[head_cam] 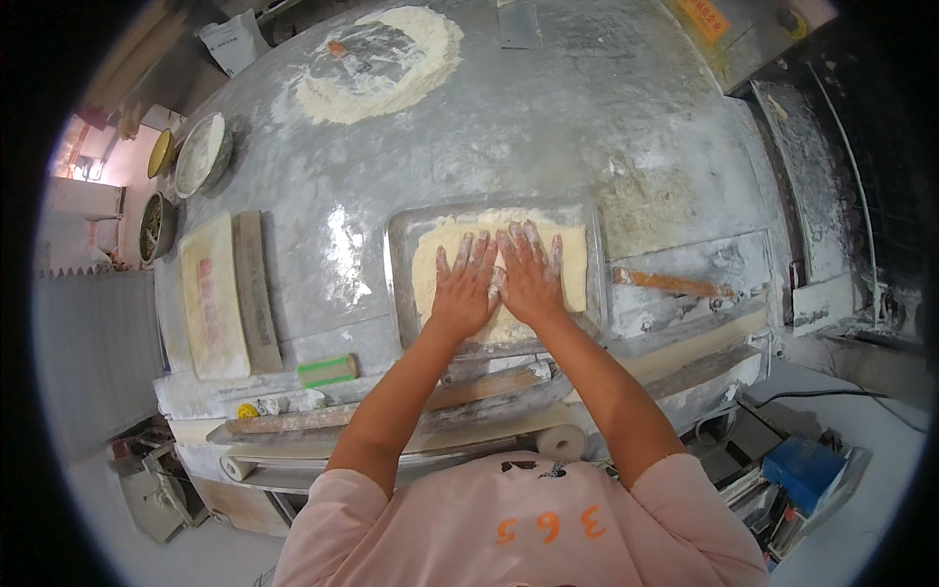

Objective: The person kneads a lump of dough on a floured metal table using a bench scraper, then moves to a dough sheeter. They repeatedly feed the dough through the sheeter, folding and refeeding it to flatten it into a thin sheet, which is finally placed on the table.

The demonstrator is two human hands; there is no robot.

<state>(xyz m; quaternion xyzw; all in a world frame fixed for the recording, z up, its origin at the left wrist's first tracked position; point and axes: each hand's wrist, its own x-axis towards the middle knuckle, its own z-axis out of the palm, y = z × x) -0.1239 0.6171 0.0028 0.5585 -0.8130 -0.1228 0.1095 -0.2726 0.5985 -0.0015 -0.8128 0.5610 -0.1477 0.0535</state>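
Observation:
My left hand and my right hand lie side by side, palms down, on a pale slab of dough. Their thumbs meet or nearly meet, and the floury fingers point away from me, slightly spread. Neither hand grips anything. The dough lies flat in a shallow rectangular metal tray and covers most of it; its far edge looks ragged. The tray rests on a flour-dusted grey worktable. Parts of the dough are hidden under my palms.
A ring of flour lies at the far side. Left stand metal bowls, a long white board and a green-edged block. A wooden stick lies right of the tray; a rolling pin lies along the near edge.

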